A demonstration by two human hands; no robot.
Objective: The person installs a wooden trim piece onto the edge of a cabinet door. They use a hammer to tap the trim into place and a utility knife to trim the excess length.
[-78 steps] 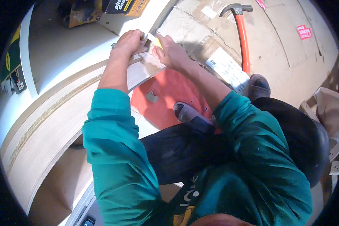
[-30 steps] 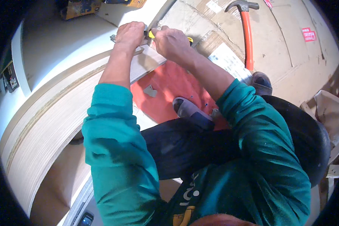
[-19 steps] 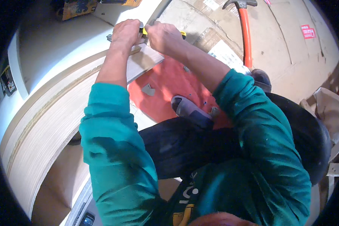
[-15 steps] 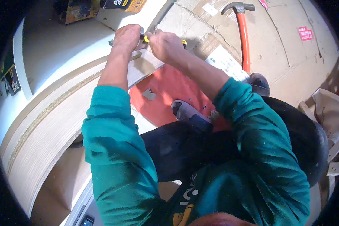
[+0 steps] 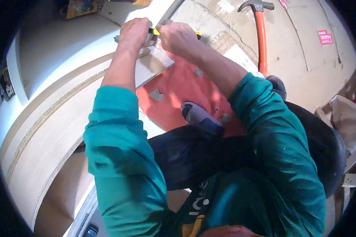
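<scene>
At the far end of the curved wooden boards [image 5: 63, 136], my two hands work close together. My right hand [image 5: 180, 37] is closed around a yellow-and-black handled tool [image 5: 157, 31]; its handle end pokes out on the right side of the fist. The tool's exact kind is hidden by the fingers. My left hand [image 5: 133, 33] is closed just left of it, near a white panel edge. A small dark grey piece [image 5: 116, 38] shows beside its knuckles, and what the fingers hold is covered.
A claw hammer [image 5: 261, 41] with an orange handle lies on flattened cardboard [image 5: 296, 59] at the right. Below my hands is a red round surface [image 5: 174, 87] with scraps on it, beside my foot. Small boxes [image 5: 83, 8] stand on the white panel [image 5: 63, 51]. Wood offcuts [image 5: 350, 158] lie far right.
The view has shifted a little, so both hands sit slightly higher in the picture. My hands keep the same closed hold, close together.
</scene>
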